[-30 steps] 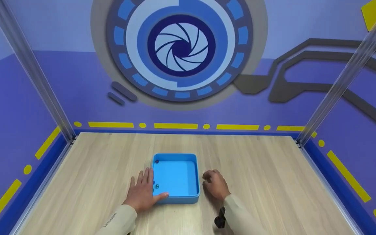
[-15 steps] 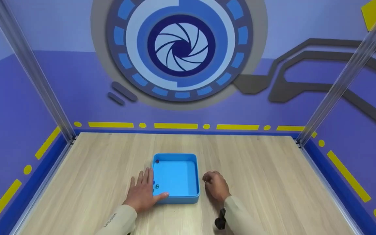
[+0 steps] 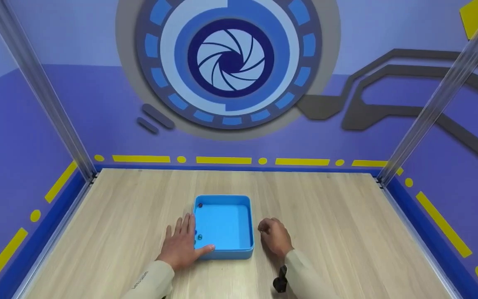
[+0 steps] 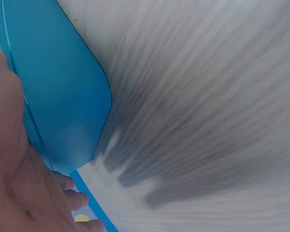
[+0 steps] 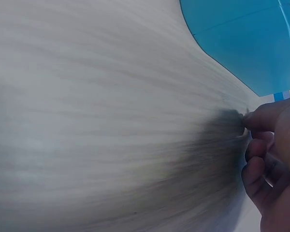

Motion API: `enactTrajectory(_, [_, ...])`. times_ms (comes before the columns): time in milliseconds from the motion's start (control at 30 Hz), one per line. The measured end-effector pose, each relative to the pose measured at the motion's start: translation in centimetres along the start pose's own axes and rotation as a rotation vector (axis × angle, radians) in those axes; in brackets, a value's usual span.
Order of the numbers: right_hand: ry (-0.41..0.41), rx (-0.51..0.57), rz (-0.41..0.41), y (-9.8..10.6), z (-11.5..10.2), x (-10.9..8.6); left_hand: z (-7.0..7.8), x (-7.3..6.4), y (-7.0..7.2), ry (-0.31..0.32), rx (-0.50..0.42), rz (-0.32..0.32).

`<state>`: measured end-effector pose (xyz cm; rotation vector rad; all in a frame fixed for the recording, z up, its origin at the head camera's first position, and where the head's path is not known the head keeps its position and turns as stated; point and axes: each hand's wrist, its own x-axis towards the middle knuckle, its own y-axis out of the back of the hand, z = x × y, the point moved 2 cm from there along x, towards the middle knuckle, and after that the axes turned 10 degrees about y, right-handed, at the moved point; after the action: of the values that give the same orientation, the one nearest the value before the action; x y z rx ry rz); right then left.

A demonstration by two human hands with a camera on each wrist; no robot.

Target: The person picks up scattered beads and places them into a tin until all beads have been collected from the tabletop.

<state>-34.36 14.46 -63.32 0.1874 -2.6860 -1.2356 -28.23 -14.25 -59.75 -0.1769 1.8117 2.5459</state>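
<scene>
A square blue box (image 3: 224, 228) stands on the table, with several small glass marbles (image 3: 200, 237) along its left inner side. My left hand (image 3: 179, 247) rests against the box's left wall, fingers straight and thumb over the front corner; the left wrist view shows the palm (image 4: 9, 159) at the rim. Right of the box, my right hand (image 3: 276, 236) is held low with curled fingers. In the right wrist view, thumb and fingers pinch a small clear marble (image 5: 243, 131), mostly hidden by the fingertips, just beyond the outer wall of the box.
The light wooden table (image 3: 330, 216) is bounded by purple-blue panels at the back and sides. Metal posts (image 3: 425, 99) rise at both rear corners. A dark wrist device (image 3: 280, 279) sits by the right sleeve.
My right fingertips have shifted slightly toward me and tightened a little beside the box. The left hand, the box and the marbles inside have stayed in place.
</scene>
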Motion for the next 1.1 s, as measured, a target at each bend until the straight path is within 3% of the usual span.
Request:
enactTrajectory(633, [0.044,0.01,0.034,0.38,0.12,-0.36,0.18,0.01,0.3,-0.001,-0.002,0.001])
enactTrajectory(933, [0.002,0.02,0.047,0.48,0.2,-0.31,0.16,-0.02,0.3,0.0,0.004,0.0])
enactTrajectory(1100, [0.027,0.02,0.074,0.6,0.18,-0.59,0.21,-0.04,0.34,-0.001,0.008,0.012])
